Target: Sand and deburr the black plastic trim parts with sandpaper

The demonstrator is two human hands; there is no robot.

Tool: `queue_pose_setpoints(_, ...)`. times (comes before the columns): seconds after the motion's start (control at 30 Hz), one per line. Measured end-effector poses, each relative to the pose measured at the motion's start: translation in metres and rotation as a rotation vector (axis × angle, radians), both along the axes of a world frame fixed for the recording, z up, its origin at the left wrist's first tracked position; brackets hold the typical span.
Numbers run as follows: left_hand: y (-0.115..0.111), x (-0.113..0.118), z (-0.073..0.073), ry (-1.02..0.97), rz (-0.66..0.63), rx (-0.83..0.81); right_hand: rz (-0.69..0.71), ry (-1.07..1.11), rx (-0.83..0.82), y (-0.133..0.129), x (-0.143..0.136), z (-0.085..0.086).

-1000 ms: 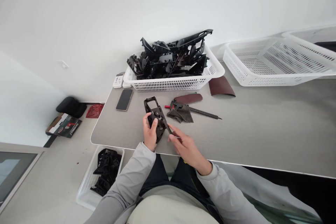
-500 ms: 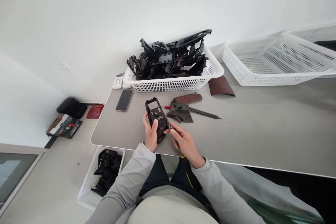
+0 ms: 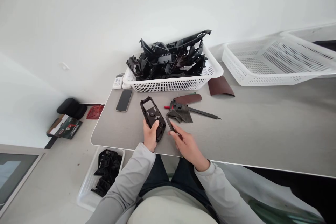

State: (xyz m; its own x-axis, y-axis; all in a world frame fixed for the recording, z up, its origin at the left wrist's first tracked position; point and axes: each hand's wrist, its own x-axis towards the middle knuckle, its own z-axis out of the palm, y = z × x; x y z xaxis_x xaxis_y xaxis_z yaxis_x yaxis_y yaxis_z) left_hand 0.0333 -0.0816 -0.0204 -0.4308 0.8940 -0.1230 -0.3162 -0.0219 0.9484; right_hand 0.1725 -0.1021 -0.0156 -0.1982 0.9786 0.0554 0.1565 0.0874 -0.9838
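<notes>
My left hand [image 3: 150,135] grips the lower part of a black plastic housing [image 3: 153,113], thumb on its inner face. The housing is long, with a rectangular opening at its far end, and tilts above the table. In my right hand [image 3: 186,143] is a narrow, flat dark file [image 3: 170,124], its end pointing up and left beside the housing with a small gap between them. My palm hides the file's handle. Just beyond lie a dark grey cloth [image 3: 183,114], a dark caliper-like tool [image 3: 203,112] with a red tip by it, and a brown sandpaper strip [image 3: 187,98].
A white basket [image 3: 168,85] heaped with black plastic parts stands against the wall. Right of it are a curled brown sheet [image 3: 221,86] and another white basket [image 3: 267,78]. A phone [image 3: 124,100] lies left. A white bin [image 3: 88,187] of black parts sits below the table's left edge.
The file has come away from the housing's right edge, with my right hand turned so its handle no longer shows. My left hand has shifted the housing slightly left.
</notes>
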Motion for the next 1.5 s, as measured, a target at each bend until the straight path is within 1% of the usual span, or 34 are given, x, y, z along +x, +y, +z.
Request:
queue_pose_setpoints(0.13,0.001,-0.002,-0.007,0.141,0.005,0.019,0.095,-0.191,0.239,-0.007,-0.001,0.001)
queue_pose_setpoints(0.23,0.0,-0.003,-0.011,0.223,0.018,0.036,0.109,-0.284,0.312,-0.007,-0.001,-0.001)
queue_pose_setpoints(0.37,0.0,-0.003,-0.011,0.223,-0.005,0.05,0.056,-0.331,0.34,-0.005,0.003,0.0)
queue_pose_setpoints(0.57,-0.001,-0.002,-0.005,0.261,-0.007,0.056,0.132,-0.32,0.324,-0.009,0.005,0.006)
queue_pose_setpoints(0.63,-0.001,-0.002,-0.004,0.264,-0.005,0.047,0.131,-0.324,0.31,-0.009,0.004,0.006)
queue_pose_setpoints(0.77,-0.001,0.0,-0.001,0.239,-0.011,0.042,0.08,-0.338,0.309,-0.006,0.004,0.004)
queue_pose_setpoints(0.87,-0.001,0.001,0.001,0.233,-0.017,0.045,0.126,-0.319,0.308,-0.006,0.004,0.004)
queue_pose_setpoints(0.93,-0.001,0.001,0.0,0.217,-0.02,0.043,0.128,-0.302,0.287,-0.005,0.005,0.004)
queue_pose_setpoints(1.03,0.0,0.0,-0.003,0.172,-0.024,0.034,0.03,-0.259,0.219,-0.003,0.007,0.003)
queue_pose_setpoints(1.13,0.0,0.001,-0.003,0.113,-0.046,0.034,-0.002,-0.134,0.031,0.0,0.008,0.002)
queue_pose_setpoints(1.2,-0.001,0.002,0.0,0.069,-0.07,0.034,-0.011,-0.014,-0.118,0.001,0.006,0.002)
queue_pose_setpoints(1.27,-0.001,0.003,0.004,0.039,-0.091,0.022,-0.05,0.096,-0.217,0.002,0.002,0.002)
queue_pose_setpoints(1.37,-0.002,0.003,0.01,0.004,-0.11,0.003,-0.099,0.206,-0.288,0.005,-0.004,0.002)
queue_pose_setpoints(1.5,-0.002,0.002,0.011,-0.069,-0.119,0.0,-0.131,0.323,-0.333,0.01,-0.009,-0.001)
